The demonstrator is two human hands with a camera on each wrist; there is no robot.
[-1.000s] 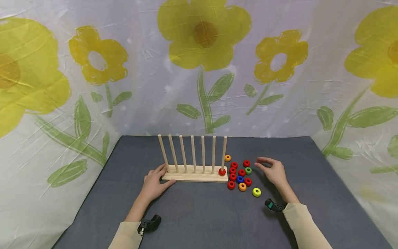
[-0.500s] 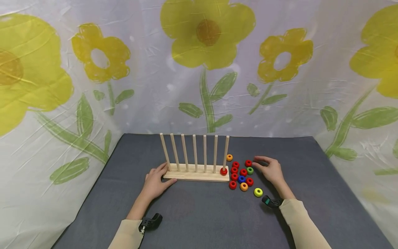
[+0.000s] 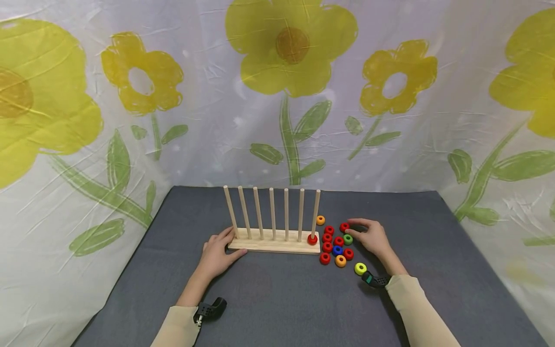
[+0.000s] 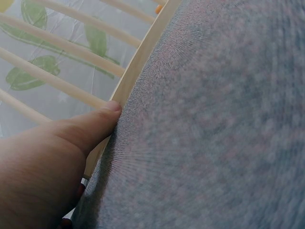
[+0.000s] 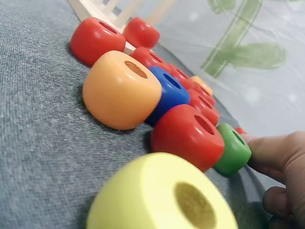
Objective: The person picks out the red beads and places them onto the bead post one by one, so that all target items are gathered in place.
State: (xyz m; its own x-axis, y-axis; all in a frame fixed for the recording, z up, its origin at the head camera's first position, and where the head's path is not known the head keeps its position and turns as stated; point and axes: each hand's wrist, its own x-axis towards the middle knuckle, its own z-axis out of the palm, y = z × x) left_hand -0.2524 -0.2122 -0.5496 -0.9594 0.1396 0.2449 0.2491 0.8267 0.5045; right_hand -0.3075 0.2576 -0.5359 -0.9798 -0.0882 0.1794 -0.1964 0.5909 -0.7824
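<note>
A wooden peg rack (image 3: 274, 246) with a row of upright pegs stands on the dark cloth; one red bead (image 3: 312, 239) sits at the foot of its rightmost peg. My left hand (image 3: 217, 253) grips the rack's left end, thumb along the front edge and fingers behind. In the left wrist view the thumb (image 4: 97, 125) presses against the base. Right of the rack, my right hand (image 3: 370, 237) pinches a red bead (image 3: 344, 227) between thumb and index finger. Just in front of that bead lies a green bead (image 3: 348, 239), close by the thumb, as the right wrist view shows.
Several loose beads lie beside the rack's right end: red ones, a blue bead (image 3: 337, 250), an orange bead (image 3: 340, 261) and another orange bead (image 3: 320, 220) farther back. A yellow bead (image 3: 360, 269) lies nearest the right wrist. A flowered curtain (image 3: 208, 120) rises behind the table.
My right hand has moved left from beside the beads and taken hold of the rearmost red bead, which has shifted slightly. The left hand stays on the rack; the head view has shifted a little.
</note>
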